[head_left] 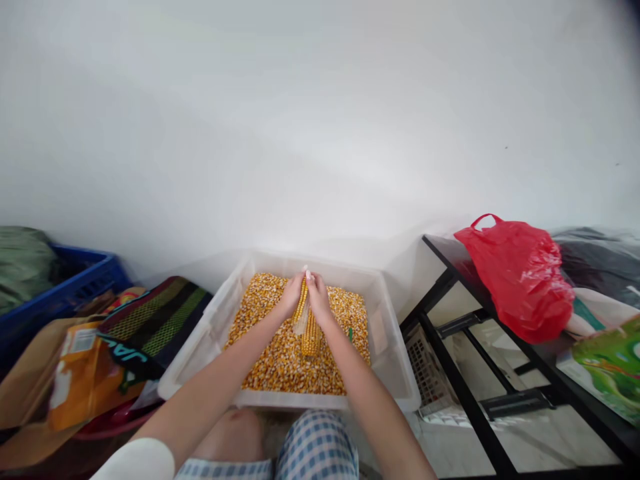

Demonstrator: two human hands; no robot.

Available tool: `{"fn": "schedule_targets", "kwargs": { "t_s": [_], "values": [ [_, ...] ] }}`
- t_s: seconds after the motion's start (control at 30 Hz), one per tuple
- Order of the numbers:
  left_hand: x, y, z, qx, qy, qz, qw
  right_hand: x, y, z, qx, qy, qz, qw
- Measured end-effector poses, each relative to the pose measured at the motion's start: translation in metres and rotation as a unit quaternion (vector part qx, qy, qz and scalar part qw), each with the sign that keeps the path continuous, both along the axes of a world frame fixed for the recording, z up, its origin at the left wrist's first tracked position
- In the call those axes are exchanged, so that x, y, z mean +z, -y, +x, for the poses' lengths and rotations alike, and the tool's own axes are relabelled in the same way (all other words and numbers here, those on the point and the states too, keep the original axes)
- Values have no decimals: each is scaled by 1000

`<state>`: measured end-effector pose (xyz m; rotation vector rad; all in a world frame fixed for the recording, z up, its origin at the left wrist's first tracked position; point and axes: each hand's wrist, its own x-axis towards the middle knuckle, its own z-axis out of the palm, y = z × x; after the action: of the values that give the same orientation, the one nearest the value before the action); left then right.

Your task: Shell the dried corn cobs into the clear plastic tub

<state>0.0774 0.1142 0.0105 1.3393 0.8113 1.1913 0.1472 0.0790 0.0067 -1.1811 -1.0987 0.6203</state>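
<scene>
Both of my hands meet over a white plastic tub [200,357] that holds a deep layer of loose yellow corn kernels [273,363]. My left hand [291,295] is closed around one side of a corn cob [301,303], partly stripped, with a pale bare strip showing. On its other side my right hand [318,297] grips the same cob, the thumbs close together near its top. Just below the hands, a second corn cob [311,339] with its kernels on lies on the loose kernels. The fingers' undersides are hidden.
Left of the tub are a blue crate [95,273], a dark striped mesh bag [160,320] and an orange packet [83,373]. To the right stands a black metal frame [450,353] bearing a red plastic bag [523,277]. A white wall [320,147] rises behind.
</scene>
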Motion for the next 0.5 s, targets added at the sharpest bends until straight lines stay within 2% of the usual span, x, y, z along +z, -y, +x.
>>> {"fn": "schedule_targets", "kwargs": {
  "t_s": [0.23,0.37,0.5],
  "values": [
    [-3,2,2,30,-23,55,998,1,8,-8,-68,51,-24,996],
    [-1,6,2,44,-12,46,998,3,8,-9,-98,86,-32,991],
    [3,8,2,74,17,-2,997,0,3,-2,-168,56,-90,980]
  ]
}}
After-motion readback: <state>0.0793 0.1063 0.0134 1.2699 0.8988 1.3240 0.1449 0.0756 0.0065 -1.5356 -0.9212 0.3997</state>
